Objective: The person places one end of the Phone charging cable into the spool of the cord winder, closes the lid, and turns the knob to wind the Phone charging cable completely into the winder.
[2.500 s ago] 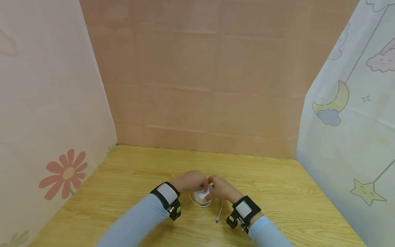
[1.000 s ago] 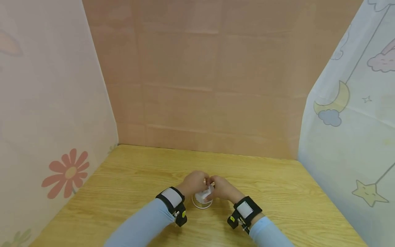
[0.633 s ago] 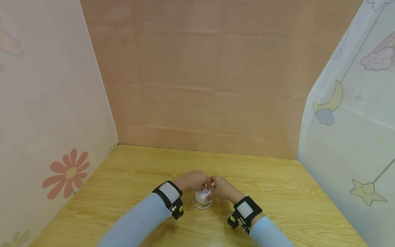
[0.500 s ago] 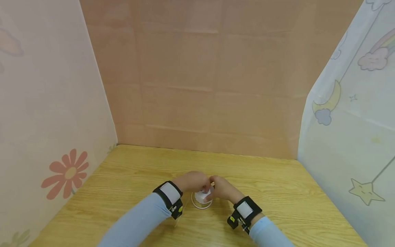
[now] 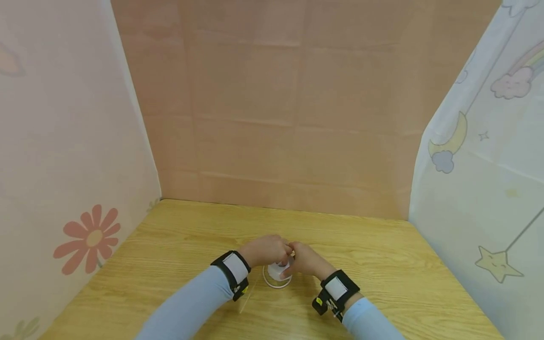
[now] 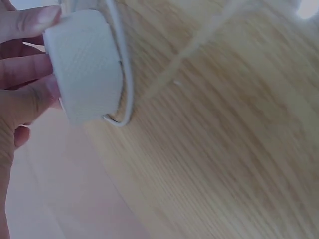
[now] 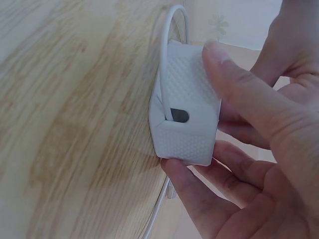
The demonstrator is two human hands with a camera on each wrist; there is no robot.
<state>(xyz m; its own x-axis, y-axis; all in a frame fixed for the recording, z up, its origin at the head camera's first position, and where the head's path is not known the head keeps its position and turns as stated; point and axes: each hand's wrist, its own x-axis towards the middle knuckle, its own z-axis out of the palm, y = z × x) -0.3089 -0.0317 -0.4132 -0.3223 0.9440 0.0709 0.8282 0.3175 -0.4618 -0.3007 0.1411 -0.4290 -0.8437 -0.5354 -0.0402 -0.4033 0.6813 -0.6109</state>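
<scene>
A white, faceted cable winder [image 5: 277,271] with dimpled sides is held just over the table, beneath both hands. My right hand [image 5: 310,261] grips it, thumb [image 7: 224,64] on the upper edge and fingers [image 7: 192,191] underneath. At its opposite flat face, my left hand [image 5: 264,250] pinches with curled thumb [image 6: 37,99] and fingers; what exactly sits between those fingertips is hidden. White cable [image 7: 163,64] comes out of a dark slot in the side and loops by the wood. A small plug [image 7: 171,192] on the cable shows below the winder in the right wrist view.
The wood-grain table [image 5: 191,236] reaches back to a tan covered wall [image 5: 280,118]. Printed curtains flank it, with a flower [image 5: 91,238] left and a moon [image 5: 452,139] right. A pale streak [image 5: 248,296] lies on the wood near the left wrist.
The plug end of the cable, seen on the table right of the winder earlier, has left the head view. My left wrist shifts to and fro; my right hand stays nearly still.
</scene>
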